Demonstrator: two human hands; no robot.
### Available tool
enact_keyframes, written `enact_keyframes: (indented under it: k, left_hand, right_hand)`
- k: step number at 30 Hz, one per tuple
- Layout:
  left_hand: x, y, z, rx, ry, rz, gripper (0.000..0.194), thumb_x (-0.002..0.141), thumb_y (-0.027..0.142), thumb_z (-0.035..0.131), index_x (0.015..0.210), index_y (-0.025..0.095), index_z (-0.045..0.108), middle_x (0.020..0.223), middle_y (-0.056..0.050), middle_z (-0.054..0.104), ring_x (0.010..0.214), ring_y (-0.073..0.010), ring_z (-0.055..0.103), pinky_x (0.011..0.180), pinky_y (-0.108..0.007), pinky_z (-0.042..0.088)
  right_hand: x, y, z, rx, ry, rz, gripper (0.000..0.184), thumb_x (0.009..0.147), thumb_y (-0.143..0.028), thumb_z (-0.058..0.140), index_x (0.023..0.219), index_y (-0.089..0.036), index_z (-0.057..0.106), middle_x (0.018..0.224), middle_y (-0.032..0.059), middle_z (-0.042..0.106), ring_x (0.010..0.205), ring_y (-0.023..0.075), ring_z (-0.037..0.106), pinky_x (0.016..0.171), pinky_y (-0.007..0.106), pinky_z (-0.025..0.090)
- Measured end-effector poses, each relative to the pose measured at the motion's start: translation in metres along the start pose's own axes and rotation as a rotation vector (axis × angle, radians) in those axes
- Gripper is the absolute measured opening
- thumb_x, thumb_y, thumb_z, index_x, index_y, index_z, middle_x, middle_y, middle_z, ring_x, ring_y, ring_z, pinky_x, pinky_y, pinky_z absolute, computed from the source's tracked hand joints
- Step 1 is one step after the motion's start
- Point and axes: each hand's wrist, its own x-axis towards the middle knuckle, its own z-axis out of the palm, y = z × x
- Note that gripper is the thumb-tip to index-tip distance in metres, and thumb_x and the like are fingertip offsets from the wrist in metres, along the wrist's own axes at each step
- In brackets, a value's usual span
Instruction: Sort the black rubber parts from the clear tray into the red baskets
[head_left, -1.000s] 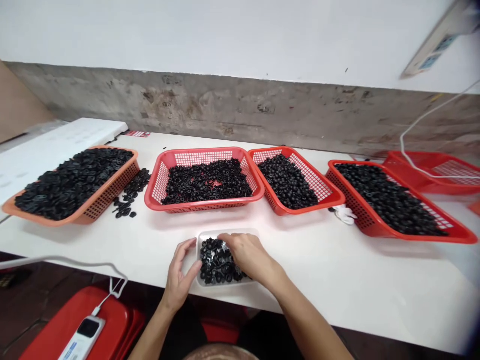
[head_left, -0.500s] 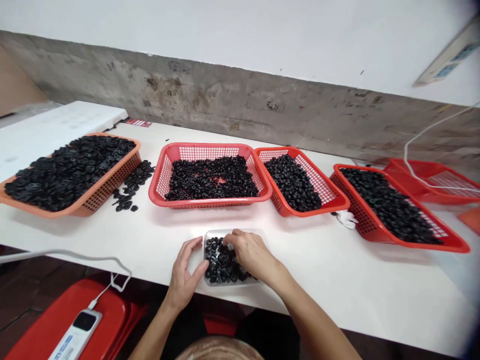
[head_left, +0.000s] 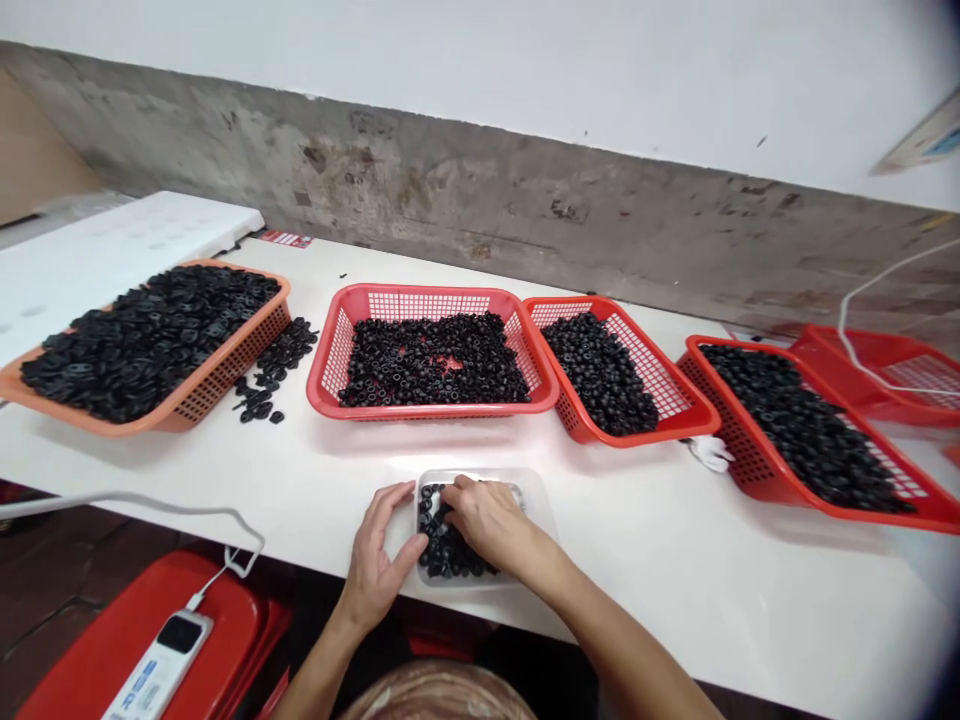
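Note:
A small clear plastic tray (head_left: 536,495) of black ring-shaped parts (head_left: 441,545) sits near the front edge of the white table (head_left: 675,560). My left hand (head_left: 379,560) cups the tray's left side, fingers curved against its wall and thumb at the near corner. My right hand (head_left: 487,522) lies inside the tray on top of the black parts, fingers bent down among them. Whether those fingers pinch a part is hidden.
Behind the tray stand an orange basket (head_left: 225,375) and three red baskets (head_left: 334,360) (head_left: 675,395) (head_left: 739,460), all filled with black parts. Loose parts (head_left: 274,370) lie between the first two. A white cable (head_left: 150,505) and a red stool (head_left: 225,640) with a white device (head_left: 161,665) are at lower left.
The view has shifted a little, so the baskets sit lower and further right. My right hand has sunk from the tray's far edge down into the parts. The left hand stays on the tray's side.

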Motion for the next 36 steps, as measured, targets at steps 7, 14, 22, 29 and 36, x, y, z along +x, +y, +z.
enact_keyframes:
  k: [7,14,22,29,36]
  left_hand:
    - [-0.005,0.002,-0.003,0.093,0.091,0.072,0.044,0.094,0.034,0.055,0.136,0.022,0.051,0.13,-0.013,0.055,0.12,-0.03,0.053,0.102,-0.046,0.044]
    - [-0.019,0.052,0.017,0.208,0.006,0.342,0.044,0.09,0.018,0.062,0.133,0.029,0.06,0.12,-0.011,0.065,0.114,-0.0292,0.057,0.096,-0.045,0.05]
    - [-0.022,0.068,0.03,-0.075,-0.105,0.237,0.022,0.093,0.026,0.062,0.113,0.028,0.071,0.105,-0.009,0.071,0.097,-0.0235,0.067,0.084,-0.035,0.057]
    - [-0.021,0.067,0.029,-0.09,-0.022,0.027,0.008,0.086,0.023,0.07,0.093,0.022,0.067,0.087,-0.004,0.067,0.075,-0.0176,0.063,0.07,-0.027,0.053]
    - [-0.011,0.067,0.03,-0.021,-0.14,0.069,0.006,0.084,0.019,0.07,0.086,0.021,0.065,0.081,-0.001,0.063,0.067,-0.0146,0.057,0.062,-0.024,0.048]
  right_hand:
    - [-0.046,0.025,-0.015,0.638,0.23,0.08,0.019,0.098,-0.031,0.053,0.107,-0.019,0.065,0.083,0.0006,0.066,0.077,0.0154,0.06,0.075,0.025,0.043]
    - [-0.093,0.001,0.001,1.294,0.027,0.071,0.033,0.098,-0.051,0.049,0.103,-0.019,0.058,0.068,-0.0054,0.048,0.056,0.008,0.04,0.055,0.019,0.033]
    - [-0.097,-0.01,0.012,1.474,-0.115,0.029,0.043,0.095,-0.058,0.053,0.089,-0.016,0.058,0.061,-0.0068,0.047,0.044,0.0042,0.03,0.043,0.018,0.023]
    - [-0.083,0.006,-0.007,0.738,0.331,0.194,0.027,0.102,-0.033,0.045,0.097,-0.018,0.067,0.086,0.0039,0.067,0.082,0.0162,0.063,0.078,0.025,0.046]
    - [-0.032,0.017,-0.011,-0.128,0.006,0.445,0.03,0.089,0.0,0.042,0.101,-0.01,0.067,0.099,0.0178,0.067,0.078,0.0223,0.071,0.068,0.028,0.051]
